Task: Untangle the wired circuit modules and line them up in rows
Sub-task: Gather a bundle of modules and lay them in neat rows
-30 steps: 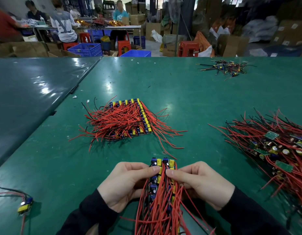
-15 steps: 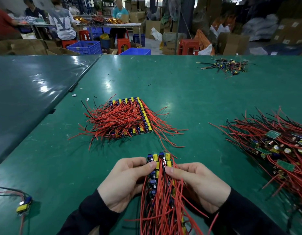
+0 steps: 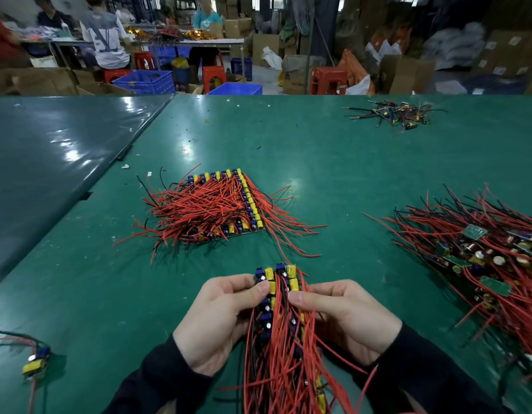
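A bundle of wired modules (image 3: pixel 278 297), two columns of blue and yellow parts with red leads trailing toward the viewer, is held low at the centre, just above the green bench (image 3: pixel 333 162). It is gripped from both sides: the left hand (image 3: pixel 220 321) is curled against its left edge with the thumb laid on the top parts, and the right hand (image 3: pixel 345 318) is curled against its right edge, thumb pressed onto the red wires. The fingers of both hands are wrapped narrowly round the bundle; their tips beneath it are hidden. Beyond the bundle, further up the bench, a finished block of modules (image 3: pixel 229 204) is seen laid in neat rows, its red wires fanned out to left and right. To the right, well apart, an unsorted heap of modules (image 3: pixel 482 252) with green boards and red and black wires is spread. A single module (image 3: pixel 35 360) is seen near the left edge, and a small pile of scraps (image 3: pixel 393 113) lies at the far right. Behind the bench, people are seated among blue crates (image 3: pixel 145 80) and red stools (image 3: pixel 327 79).
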{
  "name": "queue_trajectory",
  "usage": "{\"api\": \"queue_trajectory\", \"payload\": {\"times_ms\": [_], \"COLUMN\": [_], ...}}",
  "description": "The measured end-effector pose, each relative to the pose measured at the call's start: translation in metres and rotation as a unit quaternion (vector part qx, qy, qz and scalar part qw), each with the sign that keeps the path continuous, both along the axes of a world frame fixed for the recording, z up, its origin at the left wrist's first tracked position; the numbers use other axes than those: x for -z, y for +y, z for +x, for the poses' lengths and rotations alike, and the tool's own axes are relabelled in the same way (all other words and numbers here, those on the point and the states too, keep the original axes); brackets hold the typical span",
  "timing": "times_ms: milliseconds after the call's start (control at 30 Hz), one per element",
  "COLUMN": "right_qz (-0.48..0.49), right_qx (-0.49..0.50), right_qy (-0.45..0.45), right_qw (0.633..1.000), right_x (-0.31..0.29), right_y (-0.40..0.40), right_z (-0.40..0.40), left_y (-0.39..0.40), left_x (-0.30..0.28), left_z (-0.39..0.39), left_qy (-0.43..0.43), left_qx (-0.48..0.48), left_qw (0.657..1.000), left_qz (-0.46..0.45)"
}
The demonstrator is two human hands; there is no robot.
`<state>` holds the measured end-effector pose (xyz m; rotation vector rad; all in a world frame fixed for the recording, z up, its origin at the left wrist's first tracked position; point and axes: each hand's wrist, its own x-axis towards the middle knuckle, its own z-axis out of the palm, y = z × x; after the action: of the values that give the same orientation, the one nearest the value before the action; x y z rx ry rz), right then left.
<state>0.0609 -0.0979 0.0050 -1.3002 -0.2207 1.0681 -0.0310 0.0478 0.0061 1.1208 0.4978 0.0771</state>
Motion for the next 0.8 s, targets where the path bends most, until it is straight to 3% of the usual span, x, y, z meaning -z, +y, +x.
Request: {"api": "queue_trajectory", "payload": {"times_ms": [467, 800], "right_qz": [0.081, 0.031], "right_qx": [0.006, 0.031], "right_qy": [0.028, -0.045], "right_qw": [0.996, 0.998], "right_x": [-0.0060, -0.0030], "right_y": [-0.0010, 0.0051], "right_z": [-0.0038, -0.0068], "left_y": [0.0019, -0.0008], "left_x": [-0.0082, -0.0100], "left_z": [-0.0023, 0.0000], "left_qy": [-0.027, -0.005], "left_qx": [-0.007, -0.023], "left_qw": [0.999, 1.000], "left_qz": [-0.015, 0.012]}}
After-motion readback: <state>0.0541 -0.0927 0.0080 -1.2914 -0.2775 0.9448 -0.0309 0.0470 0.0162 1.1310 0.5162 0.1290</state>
